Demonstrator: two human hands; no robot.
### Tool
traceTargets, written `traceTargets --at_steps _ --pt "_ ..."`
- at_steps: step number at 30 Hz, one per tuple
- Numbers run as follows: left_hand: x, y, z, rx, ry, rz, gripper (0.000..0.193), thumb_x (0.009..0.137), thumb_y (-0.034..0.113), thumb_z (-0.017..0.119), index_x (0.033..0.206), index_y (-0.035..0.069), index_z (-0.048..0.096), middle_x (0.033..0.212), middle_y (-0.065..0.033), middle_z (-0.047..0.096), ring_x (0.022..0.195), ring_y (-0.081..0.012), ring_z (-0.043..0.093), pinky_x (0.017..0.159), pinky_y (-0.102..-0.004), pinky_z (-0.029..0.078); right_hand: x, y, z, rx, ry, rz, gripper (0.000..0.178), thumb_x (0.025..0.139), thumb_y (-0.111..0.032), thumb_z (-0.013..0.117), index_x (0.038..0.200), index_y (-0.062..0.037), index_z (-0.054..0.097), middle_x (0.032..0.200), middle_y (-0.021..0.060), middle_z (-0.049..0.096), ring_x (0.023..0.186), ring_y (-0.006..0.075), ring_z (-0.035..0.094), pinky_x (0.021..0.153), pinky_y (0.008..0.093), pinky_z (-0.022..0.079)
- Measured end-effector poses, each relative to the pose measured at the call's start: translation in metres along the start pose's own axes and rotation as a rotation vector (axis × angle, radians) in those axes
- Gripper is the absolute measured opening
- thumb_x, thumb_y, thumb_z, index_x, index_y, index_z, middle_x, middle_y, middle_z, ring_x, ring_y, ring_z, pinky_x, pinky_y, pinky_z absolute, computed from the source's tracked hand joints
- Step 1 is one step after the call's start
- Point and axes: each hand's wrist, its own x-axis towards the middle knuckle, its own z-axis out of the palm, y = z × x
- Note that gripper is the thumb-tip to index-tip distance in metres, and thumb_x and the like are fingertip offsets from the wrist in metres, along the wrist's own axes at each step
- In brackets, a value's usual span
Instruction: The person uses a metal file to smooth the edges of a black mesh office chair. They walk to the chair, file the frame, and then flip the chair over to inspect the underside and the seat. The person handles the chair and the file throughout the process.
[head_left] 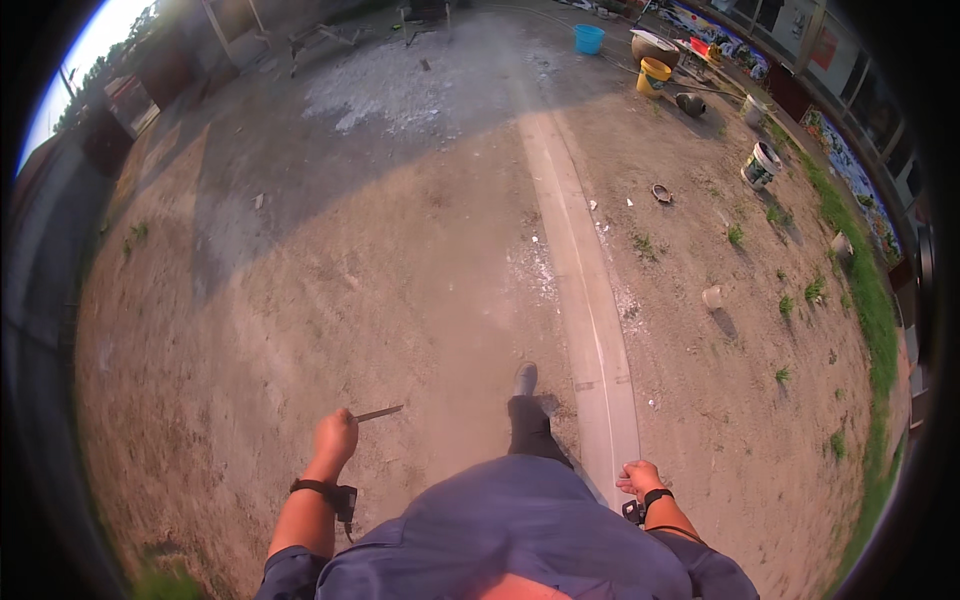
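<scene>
My left hand [337,437] is closed around a thin, dark, blade-like tool [380,413], which points to the right above the dirt ground. The tool's other end is hidden in my fist. At the lower right, my right hand [639,479] hangs over a long pale strip [597,392] on the ground, its fingers curled inward. Whatever those fingers may hold is too small to make out. A thin whitish line runs lengthwise along the strip toward this hand. Black straps with small devices circle both wrists.
My grey shoe [526,378] stands left of the strip. White rubble [390,90] is scattered at the far end. Toward the right are a blue bucket [589,40], a yellow bucket [653,76], a white bucket [761,165] and a small pale pot [712,297]. Grass [872,320] edges the yard.
</scene>
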Motion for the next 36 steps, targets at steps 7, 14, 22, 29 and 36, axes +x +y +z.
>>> traceTargets --at_steps 7,14,22,29,36 --pt "0.114 0.094 -0.025 0.095 -0.089 -0.222 0.021 0.085 0.026 0.068 0.093 0.007 0.07 0.089 -0.0194 0.07 0.088 -0.0399 0.067 0.078 -0.0475 0.053 0.116 -0.295 0.037 0.004 -0.081 -0.141 0.02 0.098 -0.02 0.056 0.11 -0.0037 0.058 0.095 0.0101 0.065 0.072 0.02 0.068 0.058 0.0306 0.055" --pt "0.26 0.174 -0.032 0.04 -0.216 -0.279 0.022 0.083 0.025 0.071 0.094 0.006 0.07 0.092 -0.0186 0.07 0.09 -0.038 0.067 0.079 -0.0464 0.053 0.193 -0.581 0.085 -0.033 -0.15 -0.401 0.021 0.097 -0.02 0.057 0.111 -0.0041 0.059 0.094 0.0076 0.066 0.075 0.0187 0.068 0.061 0.029 0.055" --pt "0.565 0.314 -0.059 0.03 -0.219 -0.067 0.021 0.086 0.023 0.064 0.091 0.004 0.07 0.087 -0.0226 0.069 0.087 -0.0415 0.067 0.076 -0.049 0.053 0.296 -0.695 0.086 0.061 0.012 -0.125 0.023 0.097 -0.02 0.056 0.115 -0.0043 0.056 0.099 0.0103 0.066 0.076 0.0203 0.069 0.061 0.0312 0.055" --pt "0.827 0.474 -0.141 -0.002 -0.055 0.101 0.022 0.087 0.027 0.066 0.09 0.006 0.068 0.084 -0.0226 0.068 0.084 -0.0424 0.066 0.074 -0.0494 0.052 0.331 -0.799 0.08 0.127 0.062 0.022 0.027 0.097 -0.019 0.056 0.117 -0.0016 0.056 0.097 0.0116 0.065 0.073 0.0212 0.069 0.058 0.0309 0.054" --pt "1.001 0.577 -0.137 0.091 -0.042 0.07 0.023 0.087 0.029 0.065 0.09 0.006 0.069 0.086 -0.0216 0.069 0.085 -0.041 0.067 0.074 -0.0485 0.053 0.481 -1.032 0.098 0.14 0.036 0.005 0.028 0.098 -0.022 0.056 0.12 -0.0055 0.054 0.102 0.0116 0.064 0.075 0.023 0.068 0.062 0.0327 0.054"
